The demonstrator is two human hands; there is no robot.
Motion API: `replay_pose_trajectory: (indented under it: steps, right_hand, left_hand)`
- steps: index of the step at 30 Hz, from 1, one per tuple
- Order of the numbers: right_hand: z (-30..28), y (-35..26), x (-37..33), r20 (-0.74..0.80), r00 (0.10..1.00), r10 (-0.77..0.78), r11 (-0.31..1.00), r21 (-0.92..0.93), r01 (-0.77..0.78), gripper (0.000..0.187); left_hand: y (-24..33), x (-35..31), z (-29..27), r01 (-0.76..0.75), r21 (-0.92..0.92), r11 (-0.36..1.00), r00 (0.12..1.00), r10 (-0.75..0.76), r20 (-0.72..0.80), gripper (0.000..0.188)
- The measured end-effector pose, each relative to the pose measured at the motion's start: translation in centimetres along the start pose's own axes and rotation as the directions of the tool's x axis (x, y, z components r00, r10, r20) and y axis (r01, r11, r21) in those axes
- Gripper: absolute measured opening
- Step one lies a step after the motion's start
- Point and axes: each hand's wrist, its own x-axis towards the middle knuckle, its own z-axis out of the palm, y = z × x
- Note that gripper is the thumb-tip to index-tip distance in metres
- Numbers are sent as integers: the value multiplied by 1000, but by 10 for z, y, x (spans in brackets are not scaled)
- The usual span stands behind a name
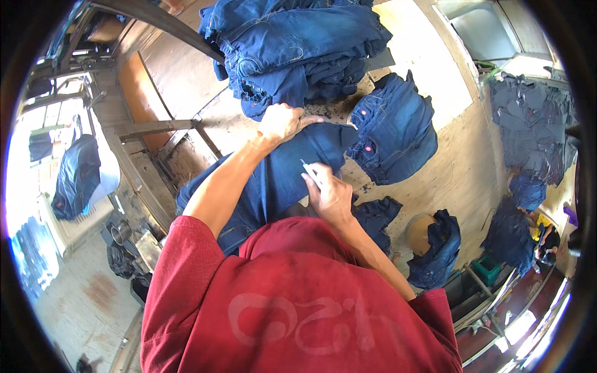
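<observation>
A pair of dark blue jeans (pixel 298 158) lies across my lap, its upper end raised toward the large pile. My left hand (pixel 283 124) is closed on the jeans' far edge, with the thumb stretched along it. Below it, my right hand (pixel 331 198) is closed round a slim, pale metal tool, apparently thread snips (pixel 311 172), whose tip points up and left over the cloth. The palm hides most of the tool. To the right of the jeans sits a folded stack of jeans (pixel 398 133) with pinkish-red round marks.
A tall pile of jeans (pixel 298 46) with loose threads stands ahead. More denim (pixel 376 217) and a round stool (pixel 421 233) with denim draped on it lie to the right. Dark garments (pixel 528 124) heap at the far right. A metal frame (pixel 155 128) stands at left.
</observation>
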Motion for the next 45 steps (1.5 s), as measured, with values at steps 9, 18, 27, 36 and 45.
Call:
replay_pose_trajectory:
  steps: [9, 18, 27, 36, 45]
  right_hand:
    - [48, 2, 34, 47, 994, -103, 943, -312, 113, 24]
    - [15, -20, -8, 203, 978, 44, 918, -395, 41, 28]
    - [43, -6, 40, 109, 993, -54, 929, -360, 90, 19]
    - [42, -4, 35, 170, 984, -46, 907, -406, 112, 19]
    - [34, -11, 24, 87, 995, 39, 962, -274, -14, 15]
  left_hand:
    - [-5, 0, 15, 249, -199, 948, 967, -255, -5, 41]
    - [-6, 0, 14, 220, -281, 934, 972, -236, -24, 41]
    - [-7, 1, 16, 265, -289, 920, 961, -275, 7, 41]
    - [-8, -1, 21, 239, -345, 908, 962, -270, -44, 40]
    - [-7, 1, 21, 271, -357, 894, 956, -293, -9, 38]
